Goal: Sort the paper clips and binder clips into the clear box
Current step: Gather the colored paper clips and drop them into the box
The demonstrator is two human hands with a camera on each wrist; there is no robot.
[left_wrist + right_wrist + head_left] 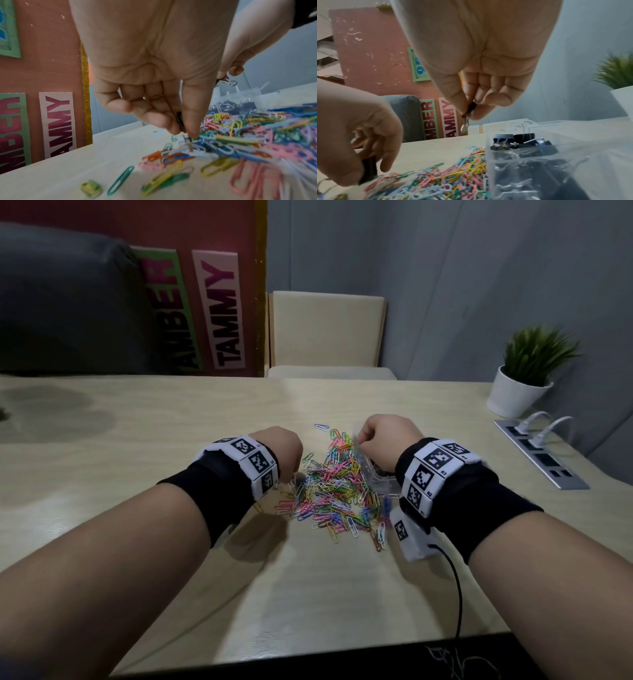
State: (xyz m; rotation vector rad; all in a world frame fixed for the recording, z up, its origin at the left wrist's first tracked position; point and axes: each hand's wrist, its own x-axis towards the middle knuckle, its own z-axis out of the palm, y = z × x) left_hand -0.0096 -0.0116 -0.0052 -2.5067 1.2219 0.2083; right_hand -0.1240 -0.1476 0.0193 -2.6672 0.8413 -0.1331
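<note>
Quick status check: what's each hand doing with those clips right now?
Left hand pinches a black binder clip at the paper clip pile. Right hand pinches another binder clip above the clear box. Nothing blocking.

Both forearms are bare from the lower corners of the frame up to the wrists. Each wrist wears a wide black fabric cuff (pixel 479 508), and over it a white band of square black-and-white coded markers (pixel 255 465). At the right wrist's lower edge hangs a small white marker-bearing box (pixel 412 537), with a thin black cable (pixel 457 587) trailing toward the bottom edge.
</note>
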